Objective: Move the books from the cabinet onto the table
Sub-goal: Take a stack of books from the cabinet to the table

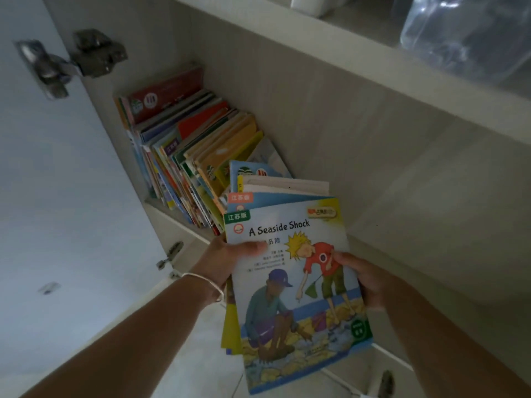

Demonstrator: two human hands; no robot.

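Note:
I hold a stack of thin picture books (298,285) in front of the open cabinet; the top cover reads "A Seaside Shock". My left hand (227,259), with a bracelet on the wrist, grips the stack's left edge, thumb across the cover. My right hand (362,280) grips the right edge, thumb on the cover. Behind the stack, a row of several colourful books (184,145) stands leaning on the cabinet shelf (178,216). The table is out of view.
The white cabinet door (57,182) stands open at the left, with metal hinges (71,61). An upper shelf (373,50) carries a clear plastic container (471,33) and a white object. The shelf space right of the books is bare. Floor shows below.

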